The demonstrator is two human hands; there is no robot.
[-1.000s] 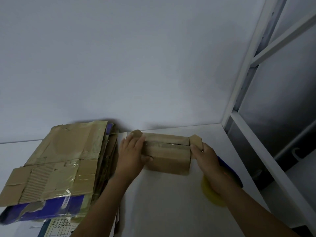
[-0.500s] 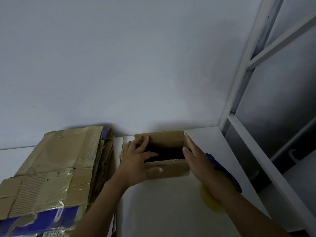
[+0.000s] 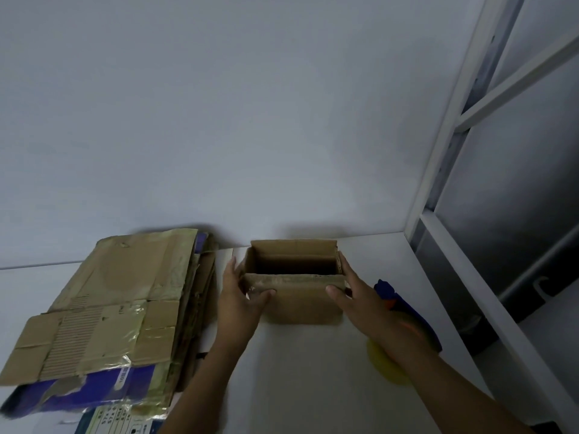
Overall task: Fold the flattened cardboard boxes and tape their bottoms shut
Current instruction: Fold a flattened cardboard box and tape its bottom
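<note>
Cardboard box (image 3: 300, 303), one, stands open-topped by the 12 o'clock edge of the table (image 3: 297, 371). Left hand (image 3: 238, 297) and right hand (image 3: 363, 296) clasp its side edges. One flattened stack (image 3: 103, 308) lies at 9 o'clock; tabletop extends toward 6 o'clock.

Small box (image 3: 297, 296): matt brown cardboard. Flattened stack (image 3: 103, 311): corrugated cardboard, glossy tape patches. Table (image 3: 313, 386): smooth white.

1. This looks like a plain packing or storage room.
2. A flat white table (image 3: 313, 377) stands against a bare pale grey wall (image 3: 250, 120).
3. On the table's left part lies a stack of flattened brown cardboard boxes (image 3: 119, 302). A small open brown cardboard box (image 3: 300, 305) stands near its back edge.
4. A blue tape dispenser (image 3: 387, 291) with a yellow roll lies on the table's right part.
5. A white metal rack frame (image 3: 445, 170) rises just beside the table's right edge.
</note>
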